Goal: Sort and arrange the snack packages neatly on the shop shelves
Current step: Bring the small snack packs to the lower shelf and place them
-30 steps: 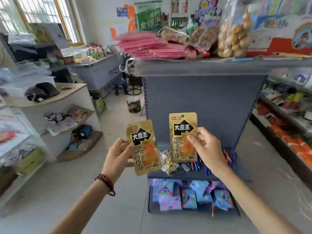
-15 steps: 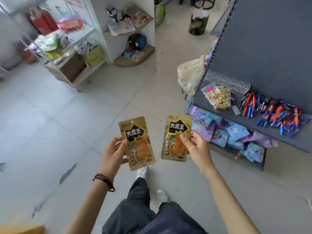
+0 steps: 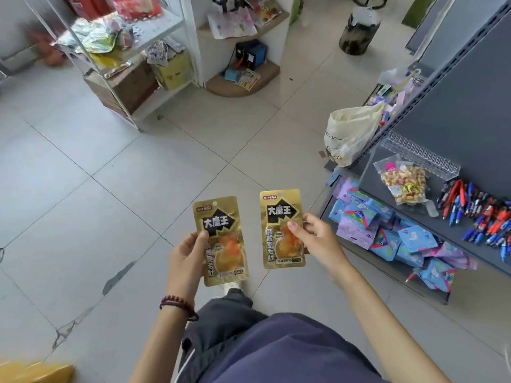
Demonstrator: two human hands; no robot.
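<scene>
**Gold packets pinched in both hands above pale tile**

You are standing on a pale tiled floor [image 3: 110, 189], cracked at 8 o'clock, and looking down past your dark trousers [image 3: 276, 349]. At 11 o'clock a white rack [image 3: 163, 31] is carrying crumpled bags, with cardboard boxes [image 3: 132, 84] lower down. At 3 o'clock a grey shelf unit [image 3: 470, 92] is holding a clear snack bag [image 3: 403, 183] beside a spread of red and blue pens [image 3: 475, 214]. Blue and purple packs [image 3: 387, 236] are filling its bottom tier. A cream plastic bag [image 3: 351, 134] is bulging against its end at 2 o'clock.

Your left hand [image 3: 184, 261] is pinching the first gold packet [image 3: 218, 214] at 6 o'clock, thumb on the front and fingers behind. Your right hand [image 3: 315, 239] is pinching the second gold packet [image 3: 280, 214] at the first one's 3 o'clock side, thumb across the front and fingers curled at the edge. Both packets are standing upright, side by side but apart, off the shelves.
</scene>
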